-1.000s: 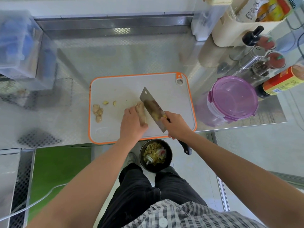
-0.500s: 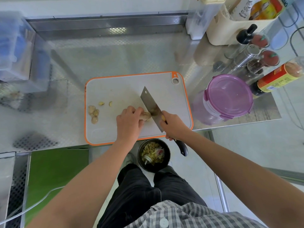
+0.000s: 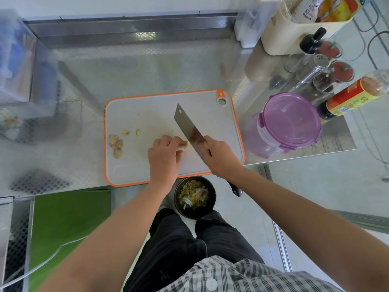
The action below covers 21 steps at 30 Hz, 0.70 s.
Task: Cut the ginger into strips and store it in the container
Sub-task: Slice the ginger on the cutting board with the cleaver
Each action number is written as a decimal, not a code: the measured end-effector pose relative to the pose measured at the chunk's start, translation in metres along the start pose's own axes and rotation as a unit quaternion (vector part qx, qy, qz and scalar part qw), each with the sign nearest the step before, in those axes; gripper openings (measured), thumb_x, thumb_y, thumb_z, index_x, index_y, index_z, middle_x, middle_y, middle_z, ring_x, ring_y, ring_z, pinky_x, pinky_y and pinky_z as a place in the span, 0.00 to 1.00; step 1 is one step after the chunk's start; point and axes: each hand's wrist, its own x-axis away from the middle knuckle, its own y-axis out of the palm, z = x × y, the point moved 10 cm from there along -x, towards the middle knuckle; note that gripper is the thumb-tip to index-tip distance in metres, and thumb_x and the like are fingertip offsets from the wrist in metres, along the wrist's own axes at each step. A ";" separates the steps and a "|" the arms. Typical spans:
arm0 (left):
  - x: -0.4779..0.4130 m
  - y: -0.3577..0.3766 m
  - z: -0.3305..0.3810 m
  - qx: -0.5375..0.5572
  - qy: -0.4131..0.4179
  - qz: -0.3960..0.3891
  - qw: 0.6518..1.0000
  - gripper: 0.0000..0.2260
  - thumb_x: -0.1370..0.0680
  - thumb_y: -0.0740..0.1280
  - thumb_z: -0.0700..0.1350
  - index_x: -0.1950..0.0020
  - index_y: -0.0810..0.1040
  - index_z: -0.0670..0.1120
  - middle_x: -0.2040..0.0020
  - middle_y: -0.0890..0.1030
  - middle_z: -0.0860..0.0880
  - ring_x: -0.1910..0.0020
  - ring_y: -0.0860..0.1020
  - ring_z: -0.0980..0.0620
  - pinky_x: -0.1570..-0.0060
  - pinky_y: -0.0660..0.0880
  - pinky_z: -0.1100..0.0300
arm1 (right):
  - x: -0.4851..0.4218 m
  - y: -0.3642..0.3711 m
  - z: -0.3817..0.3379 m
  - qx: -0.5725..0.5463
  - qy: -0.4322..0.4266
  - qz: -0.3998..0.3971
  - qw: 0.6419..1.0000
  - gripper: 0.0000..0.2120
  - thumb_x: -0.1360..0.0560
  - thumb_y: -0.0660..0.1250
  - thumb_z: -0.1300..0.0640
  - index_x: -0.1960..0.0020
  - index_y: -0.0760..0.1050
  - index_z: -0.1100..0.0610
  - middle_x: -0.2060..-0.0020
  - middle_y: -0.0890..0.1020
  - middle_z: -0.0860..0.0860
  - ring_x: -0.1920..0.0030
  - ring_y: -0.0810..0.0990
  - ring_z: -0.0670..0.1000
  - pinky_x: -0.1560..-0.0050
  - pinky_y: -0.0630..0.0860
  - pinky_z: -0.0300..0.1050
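Left hand [image 3: 163, 153] grips knobbly tan ginger root [image 3: 184, 145] near front edge of orange-rimmed white cutting board [image 3: 147, 110]; right hand [image 3: 221, 155] clamps rectangular steel cleaver [image 3: 190, 132]; tuck fingertips, slice thinly.

Knobbly tan ginger [image 3: 184, 145] lies flat — the purple-lidded container [image 3: 291, 123] stands upright, closed, well to its right.

The left hand [image 3: 163, 157] covers most of the ginger [image 3: 183, 145]; the right hand [image 3: 221, 158] hides part of the knife [image 3: 189, 131] handle. Boxes [image 3: 12, 66] at the left edge of the worktop [image 3: 147, 66] are blurred.
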 end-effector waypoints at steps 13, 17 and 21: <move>-0.008 0.006 -0.013 0.049 -0.047 -0.029 0.997 0.09 0.26 0.69 0.40 0.46 0.77 0.47 0.53 0.73 0.44 0.53 0.72 0.43 0.63 0.74 0.48 | -0.002 0.002 -0.007 0.056 -0.015 -0.026 0.998 0.03 0.22 0.54 0.63 0.54 0.60 0.57 0.71 0.65 0.49 0.66 0.67 0.57 0.65 0.63 0.46; -0.009 0.007 -0.014 0.059 -0.051 -0.032 0.996 0.09 0.26 0.70 0.40 0.47 0.77 0.47 0.53 0.72 0.44 0.54 0.71 0.43 0.62 0.74 0.49 | -0.002 0.004 -0.007 0.080 -0.012 -0.035 0.996 0.04 0.22 0.54 0.63 0.53 0.60 0.57 0.70 0.64 0.50 0.64 0.67 0.58 0.64 0.63 0.47; -0.010 0.007 -0.014 0.084 -0.054 -0.029 0.995 0.08 0.26 0.70 0.39 0.48 0.78 0.45 0.54 0.73 0.43 0.54 0.71 0.42 0.61 0.74 0.47 | -0.006 0.007 -0.009 0.088 -0.005 -0.049 0.995 0.04 0.22 0.54 0.63 0.54 0.59 0.57 0.69 0.65 0.51 0.65 0.67 0.57 0.70 0.60 0.45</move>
